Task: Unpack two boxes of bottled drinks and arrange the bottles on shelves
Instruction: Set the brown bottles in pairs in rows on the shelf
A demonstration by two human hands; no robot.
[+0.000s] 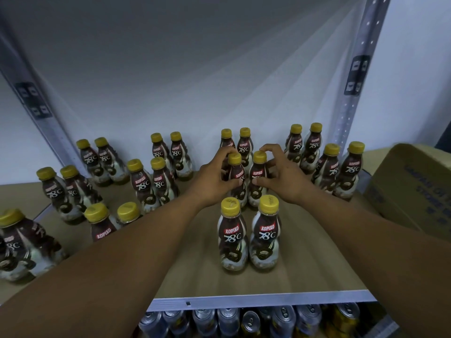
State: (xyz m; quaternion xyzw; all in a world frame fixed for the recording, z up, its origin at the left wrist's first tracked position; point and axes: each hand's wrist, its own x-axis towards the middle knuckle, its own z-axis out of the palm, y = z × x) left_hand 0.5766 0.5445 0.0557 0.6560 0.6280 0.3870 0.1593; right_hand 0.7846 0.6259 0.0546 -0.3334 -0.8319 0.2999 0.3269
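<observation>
Head view — hands [212, 181] [280, 178] around two bottles [240, 175] [258, 174] — box [415, 186] alongside

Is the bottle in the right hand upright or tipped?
Upright: the bottle gripped by the right hand has its yellow cap directly above its label; its base is hidden.

The bottles [264, 230] have yellow caps and dark brown labels swirled white, with red name bands. The shelf [268, 281] is tan, silver-edged. At three o'clock a tan box [415, 186] bears dark print; at six, silver and yellow cans [283, 322].
</observation>
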